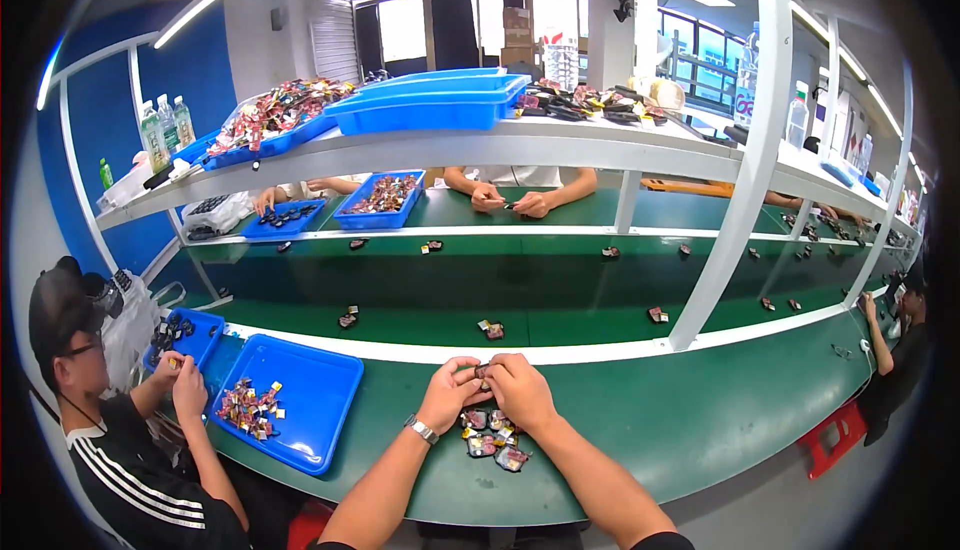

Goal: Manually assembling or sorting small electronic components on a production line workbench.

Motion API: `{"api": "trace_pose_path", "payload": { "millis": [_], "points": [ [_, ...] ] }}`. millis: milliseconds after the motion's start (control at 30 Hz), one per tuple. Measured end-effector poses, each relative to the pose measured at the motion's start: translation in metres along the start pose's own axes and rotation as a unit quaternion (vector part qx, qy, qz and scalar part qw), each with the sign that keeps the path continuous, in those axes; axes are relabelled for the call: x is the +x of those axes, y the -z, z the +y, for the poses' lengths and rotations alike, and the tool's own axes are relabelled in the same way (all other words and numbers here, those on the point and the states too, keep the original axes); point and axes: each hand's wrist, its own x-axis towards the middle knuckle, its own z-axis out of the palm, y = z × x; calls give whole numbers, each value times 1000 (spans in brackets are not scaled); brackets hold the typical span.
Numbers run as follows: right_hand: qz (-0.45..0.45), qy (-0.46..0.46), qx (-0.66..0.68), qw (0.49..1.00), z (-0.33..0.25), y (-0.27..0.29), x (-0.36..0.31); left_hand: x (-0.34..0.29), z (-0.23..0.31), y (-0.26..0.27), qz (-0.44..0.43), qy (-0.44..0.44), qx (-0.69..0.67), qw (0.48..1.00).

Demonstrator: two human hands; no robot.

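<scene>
Both hands meet over the near edge of the green bench (620, 430). My left hand (448, 396), with a watch on its wrist, pinches a small dark part with reddish and pale bits (483, 373). On its other side, the fingers of my right hand (522, 392) are closed on the same part. Fingers cover much of it, so its exact kind cannot be made out. Just below my hands lies a small cluster of similar black-edged parts (490, 438) with reddish and yellow-white pieces.
To the left, a blue tray (345, 390) holds reddish parts; a seated co-worker (120, 430) works beside it. Beyond the white rail, scattered parts (490, 329) lie on a green conveyor belt (560, 315). A white post (735, 200) and a loaded shelf (600, 147) stand ahead.
</scene>
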Motion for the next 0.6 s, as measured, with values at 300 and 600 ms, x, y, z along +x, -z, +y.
{"api": "trace_pose_path", "payload": {
  "millis": [300, 600],
  "points": [
    [-38, 10, -19, 999, 4, 5, -3, -1, 0, -4, 2, 19, 42, 999],
    [-79, -31, 25, 996, 1, 9, -2, 2, -4, 2, 23, 18, 16, 999]
  ]
}}
